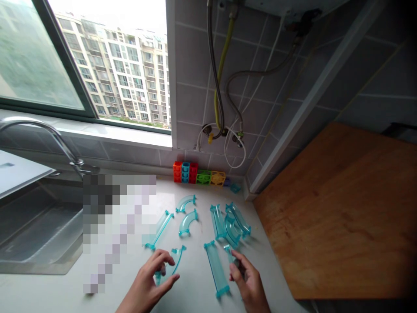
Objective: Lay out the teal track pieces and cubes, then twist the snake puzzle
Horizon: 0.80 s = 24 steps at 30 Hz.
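A: It's a kitchen, with a window (32,56) and a sink (35,268) next to a white desk (194,284). Where are the blue pieces (187,221)?

B: All over the desk. The right hand (249,282) pinches a small see-through piece (230,255) between its thumb and fingers.

A: And the left hand (151,278)?

B: Its fingers are spread apart, over a curved piece (177,261). I can't tell if they touch it.

A: Are the pieces heavy?

B: I'd guess they're light, hard plastic, and a bit slippery. The thin sides might crack if you squeeze hard. The chunky ends look best to hold.

A: Is there room to move?

B: White desk shows between the hands. But a long piece (216,269) lies just left of the right hand, and a little pile (232,230) sits past it. The desk's right edge is near, by the brown board (342,217). Toy blocks (185,172) stand at the back.
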Tool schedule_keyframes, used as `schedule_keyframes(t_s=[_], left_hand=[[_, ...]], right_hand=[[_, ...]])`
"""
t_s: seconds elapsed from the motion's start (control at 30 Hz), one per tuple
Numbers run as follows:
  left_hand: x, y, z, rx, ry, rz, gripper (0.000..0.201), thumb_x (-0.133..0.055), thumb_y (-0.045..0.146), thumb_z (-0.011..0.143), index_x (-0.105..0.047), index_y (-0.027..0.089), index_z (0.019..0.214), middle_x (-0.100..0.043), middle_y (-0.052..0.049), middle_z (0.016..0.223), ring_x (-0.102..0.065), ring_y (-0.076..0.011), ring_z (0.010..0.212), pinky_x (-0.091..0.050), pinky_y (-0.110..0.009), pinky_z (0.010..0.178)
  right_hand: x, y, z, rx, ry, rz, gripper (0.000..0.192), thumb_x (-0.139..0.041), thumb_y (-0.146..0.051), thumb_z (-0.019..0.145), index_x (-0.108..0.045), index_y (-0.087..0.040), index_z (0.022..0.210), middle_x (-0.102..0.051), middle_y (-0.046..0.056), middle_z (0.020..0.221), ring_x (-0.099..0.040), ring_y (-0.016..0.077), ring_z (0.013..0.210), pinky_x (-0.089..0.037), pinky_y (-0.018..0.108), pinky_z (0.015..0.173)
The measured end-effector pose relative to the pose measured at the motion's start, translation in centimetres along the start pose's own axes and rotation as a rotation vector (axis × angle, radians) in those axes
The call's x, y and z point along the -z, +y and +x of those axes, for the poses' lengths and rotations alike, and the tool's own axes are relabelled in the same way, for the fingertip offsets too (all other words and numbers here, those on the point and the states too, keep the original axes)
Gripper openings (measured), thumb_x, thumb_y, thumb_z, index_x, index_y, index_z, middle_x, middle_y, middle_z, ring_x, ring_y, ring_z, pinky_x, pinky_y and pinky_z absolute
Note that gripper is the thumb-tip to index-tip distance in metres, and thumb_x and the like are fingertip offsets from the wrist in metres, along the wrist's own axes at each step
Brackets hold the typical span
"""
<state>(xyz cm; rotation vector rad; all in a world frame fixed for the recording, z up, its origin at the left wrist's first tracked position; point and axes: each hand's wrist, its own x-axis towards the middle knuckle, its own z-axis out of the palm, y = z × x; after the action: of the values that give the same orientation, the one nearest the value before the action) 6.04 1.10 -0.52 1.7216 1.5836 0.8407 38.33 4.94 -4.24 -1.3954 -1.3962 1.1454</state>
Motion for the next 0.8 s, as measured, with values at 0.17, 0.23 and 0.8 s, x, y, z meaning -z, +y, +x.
schedule_keyframes(t_s=[0.17,0.23,0.8], left_hand=[[-0.2,-3.0,0.2,-0.008,0.018,0.236,0.028,-0.064,0.052,0.096,-0.066,0.028,0.108,-0.064,-0.008,0.119,-0.070,-0.0214,0.085,-0.059,-0.035,0.081],[-0.7,-3.8,0.4,-0.029,0.010,0.283,0.026,-0.062,0.051,0.097,-0.065,0.029,0.110,-0.064,-0.008,0.120,-0.072,-0.0220,0.089,-0.060,-0.034,0.081],[-1.8,-5.1,2.1,-0.133,0.021,0.425,0.032,-0.064,0.051,0.095,-0.068,0.028,0.117,-0.065,-0.009,0.122,-0.076,-0.0262,0.092,-0.062,-0.036,0.078]], right_hand=[[3.7,1.5,1.8,0.098,0.135,-0.379,0.047,-0.067,-0.053,0.093,-0.073,-0.019,0.125,-0.077,0.014,0.118,-0.073,0.0297,0.102,-0.059,0.039,0.092],[3.8,2.2,1.7,0.135,0.139,-0.475,0.047,-0.065,-0.051,0.094,-0.071,-0.019,0.129,-0.077,0.013,0.115,-0.074,0.0294,0.101,-0.059,0.041,0.092],[2.7,5.2,0.0,0.359,0.174,-0.726,0.041,-0.063,-0.038,0.099,-0.062,-0.025,0.138,-0.069,0.014,0.124,-0.066,0.0330,0.115,-0.059,0.050,0.098]])
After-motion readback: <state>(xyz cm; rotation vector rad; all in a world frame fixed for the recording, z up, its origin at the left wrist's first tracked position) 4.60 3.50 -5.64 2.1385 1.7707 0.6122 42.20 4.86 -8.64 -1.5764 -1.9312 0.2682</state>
